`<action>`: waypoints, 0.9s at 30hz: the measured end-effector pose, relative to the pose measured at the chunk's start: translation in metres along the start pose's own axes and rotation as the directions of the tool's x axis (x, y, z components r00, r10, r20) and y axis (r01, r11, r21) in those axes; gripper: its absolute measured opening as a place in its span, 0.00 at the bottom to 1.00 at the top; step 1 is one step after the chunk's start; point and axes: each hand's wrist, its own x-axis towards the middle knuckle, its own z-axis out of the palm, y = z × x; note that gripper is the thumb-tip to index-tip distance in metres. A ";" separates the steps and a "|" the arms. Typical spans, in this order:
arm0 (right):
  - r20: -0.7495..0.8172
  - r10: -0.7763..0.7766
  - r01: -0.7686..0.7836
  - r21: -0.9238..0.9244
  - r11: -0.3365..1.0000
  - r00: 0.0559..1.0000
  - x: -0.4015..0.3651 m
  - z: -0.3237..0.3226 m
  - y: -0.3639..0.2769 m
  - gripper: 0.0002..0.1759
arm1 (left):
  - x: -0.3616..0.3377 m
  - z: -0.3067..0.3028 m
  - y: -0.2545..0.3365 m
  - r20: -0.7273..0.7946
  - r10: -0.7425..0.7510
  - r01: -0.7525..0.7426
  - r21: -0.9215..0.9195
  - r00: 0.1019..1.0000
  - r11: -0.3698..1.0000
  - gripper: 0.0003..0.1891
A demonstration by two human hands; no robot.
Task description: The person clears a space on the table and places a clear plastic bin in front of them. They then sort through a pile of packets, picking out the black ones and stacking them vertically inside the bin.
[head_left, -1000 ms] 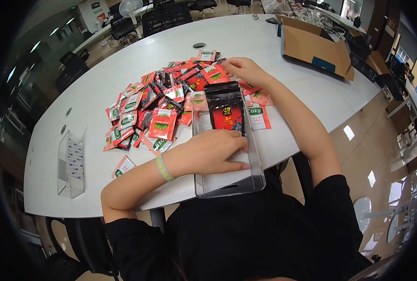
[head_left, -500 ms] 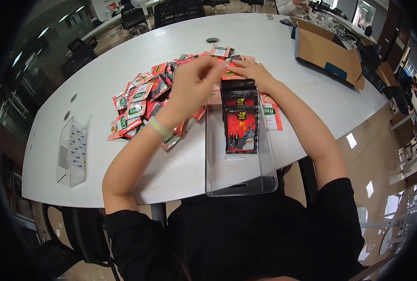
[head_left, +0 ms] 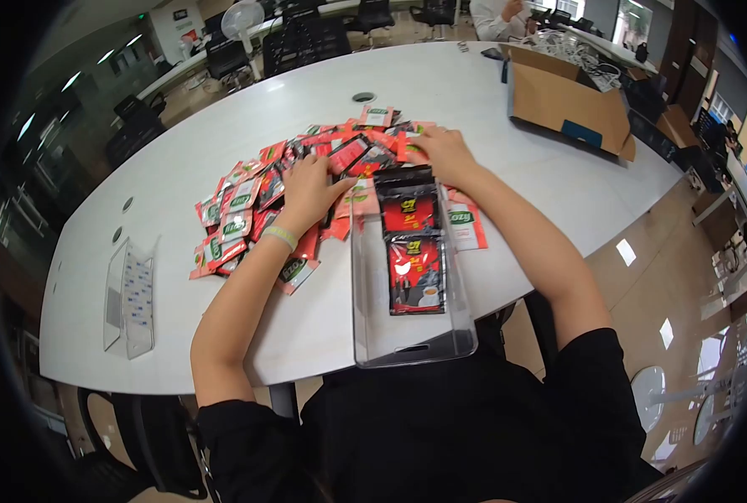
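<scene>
A heap of red and pink sachets (head_left: pixel 241 194) lies on the white table, some marked Cozy. My left hand (head_left: pixel 309 189) rests on the heap's near right part, thumb apart from the fingers, no sachet clearly held. My right hand (head_left: pixel 447 155) lies at the heap's right edge, its fingertips on a pink sachet; whether it pinches one is unclear. Between my forearms stands a clear plastic tray (head_left: pixel 376 335) with black and red G7 sachets (head_left: pixel 416 272) overlapping in its middle and far end. A Cozy sachet (head_left: pixel 465 225) lies beside the tray's right wall.
On the left of the table (head_left: pixel 306 335) stands another clear holder (head_left: pixel 130 302) with blue-printed strips. An open cardboard box (head_left: pixel 566 105) sits at the back right, with white cables (head_left: pixel 570 52) behind it. Beyond are a fan, chairs and a seated person (head_left: pixel 497 21).
My left hand has come down from above the tray onto the heap, to the left. The view has tilted slightly upward. The G7 sachets in the tray look more spread out.
</scene>
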 end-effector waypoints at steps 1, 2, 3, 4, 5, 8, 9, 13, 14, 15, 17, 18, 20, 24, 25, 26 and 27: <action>0.078 0.025 -0.028 0.034 0.999 0.997 0.000 -0.002 -0.004 0.20 | -0.001 0.001 -0.001 0.004 -0.024 0.024 -0.021 1.000 0.999 0.20; 0.040 -0.004 0.002 0.045 0.999 0.999 -0.002 -0.009 -0.005 0.19 | 0.004 0.003 -0.004 0.096 -0.068 0.075 -0.065 0.993 0.995 0.18; 0.010 -0.044 0.043 0.076 0.996 0.999 -0.001 -0.010 -0.013 0.19 | 0.003 0.002 -0.004 0.085 -0.070 0.078 -0.096 0.994 0.992 0.18; 0.012 -0.029 0.028 0.096 0.995 1.000 0.000 -0.012 -0.017 0.18 | 0.004 0.001 -0.004 0.080 -0.074 0.085 -0.134 0.994 0.987 0.17; 0.015 -0.020 0.018 0.095 0.995 1.000 0.000 -0.012 -0.018 0.18 | 0.003 0.001 -0.005 0.079 -0.083 0.095 -0.171 0.993 0.981 0.17; -0.106 -0.077 0.092 0.142 0.986 0.991 0.004 -0.012 -0.019 0.17 | 0.007 0.002 -0.012 0.129 -0.110 0.148 -0.343 0.986 0.927 0.18; -0.094 -0.079 0.093 0.152 0.984 0.992 0.006 -0.015 -0.020 0.17 | 0.009 -0.001 -0.012 0.169 -0.105 0.161 -0.359 0.980 0.919 0.18; -0.091 -0.059 0.082 0.276 0.958 0.994 0.006 -0.021 -0.022 0.17 | 0.010 -0.012 -0.012 0.305 -0.107 0.223 -0.377 0.946 0.899 0.17; -0.095 -0.075 0.100 0.299 0.949 0.993 0.007 -0.020 -0.020 0.18 | 0.011 -0.014 -0.012 0.323 -0.087 0.230 -0.436 0.943 0.870 0.17; -0.099 -0.091 0.118 0.319 0.940 0.991 0.009 -0.019 -0.019 0.18 | 0.013 -0.016 -0.012 0.335 -0.063 0.233 -0.496 0.940 0.836 0.17; -0.052 -0.086 0.098 0.309 0.946 0.995 0.009 -0.019 -0.023 0.21 | 0.015 -0.019 -0.010 0.349 -0.065 0.265 -0.565 0.935 0.781 0.16; -0.098 -0.158 0.181 0.300 0.937 0.983 0.008 -0.022 -0.027 0.22 | 0.015 -0.021 -0.008 0.371 -0.056 0.296 -0.631 0.927 0.717 0.15; -0.085 -0.212 0.228 0.289 0.930 0.974 0.007 -0.024 -0.031 0.24 | 0.015 -0.023 -0.004 0.389 -0.017 0.308 -0.701 0.921 0.644 0.12; -0.093 -0.226 0.244 0.312 0.918 0.970 0.005 -0.022 -0.036 0.26 | 0.016 -0.031 0.001 0.315 0.011 0.225 -0.702 0.949 0.676 0.10; -0.100 -0.251 0.270 0.293 0.917 0.963 0.006 -0.021 -0.037 0.27 | 0.015 -0.033 0.003 0.323 0.034 0.220 -0.712 0.946 0.667 0.10; -0.106 -0.278 0.297 0.272 0.915 0.955 0.008 -0.021 -0.037 0.28 | 0.016 -0.035 0.004 0.329 0.057 0.212 -0.723 0.943 0.657 0.10; -0.108 -0.278 0.298 0.269 0.916 0.954 0.010 -0.023 -0.039 0.28 | 0.015 -0.043 0.013 0.326 0.059 0.209 -0.724 0.943 0.658 0.10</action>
